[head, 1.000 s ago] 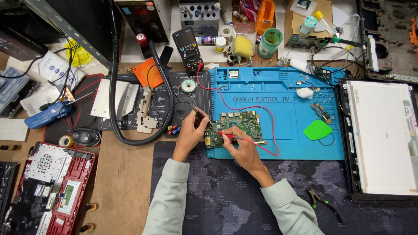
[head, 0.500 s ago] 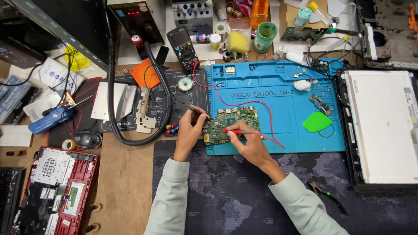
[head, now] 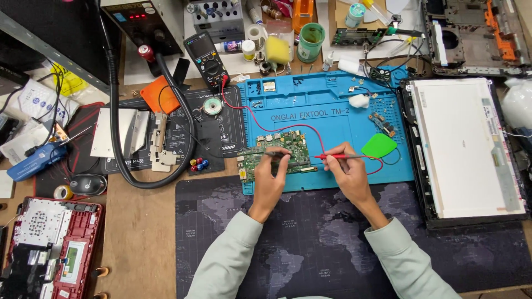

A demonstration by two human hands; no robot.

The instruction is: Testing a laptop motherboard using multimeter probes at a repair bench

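Here, near the middle of the frame, a green circuit board lies on the lower left part of a blue repair mat. The left hand rests on the board's lower edge, fingers closed around a black probe whose tip touches the board. The right hand, just right of the board, pinches a red probe lying nearly level and pointing left toward the board's right edge. A red lead curves from a black multimeter at the upper middle, across the mat toward the board. A green plastic pick lies on the mat just right of the right hand. At the right edge lies a laptop screen panel, white face up. In the lower left corner sits an opened red laptop base.
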